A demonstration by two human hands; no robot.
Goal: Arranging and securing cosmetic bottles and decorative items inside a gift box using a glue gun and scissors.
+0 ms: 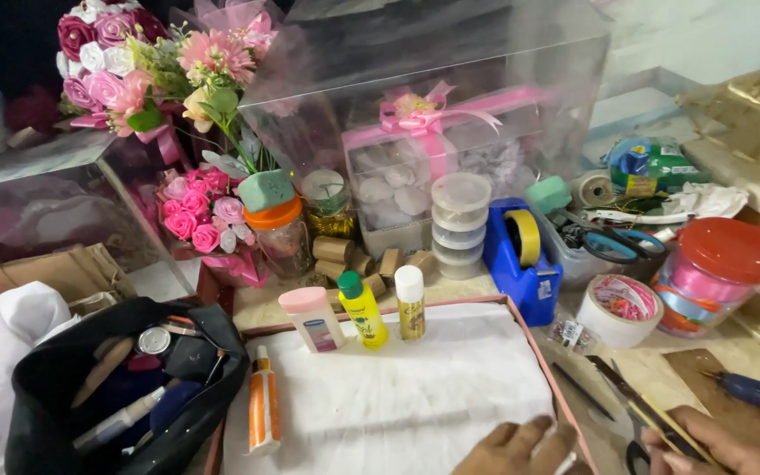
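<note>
Hands at the edge of a paper-lined gift box on a crowded craft worktop

The left hand [521, 449] rests loosely unclenched, fingers flat on the crinkled white tissue [398, 396] lining the shallow pink-rimmed box [545, 369], at its lower right corner. Just beside it, the right hand [714, 444] grips thin, straight wooden sticks [661, 420]. Three small smooth plastic bottles [364, 310] stand upright along the tissue's far edge, near a blue tape dispenser [521, 259].

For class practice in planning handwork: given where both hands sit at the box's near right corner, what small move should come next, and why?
Probably press the white paper flat into that corner with the left hand. That hand rests on the paper's edge beside the pink box rim, while the right hand lies outside by the scissors; the paper looks creased.
</note>
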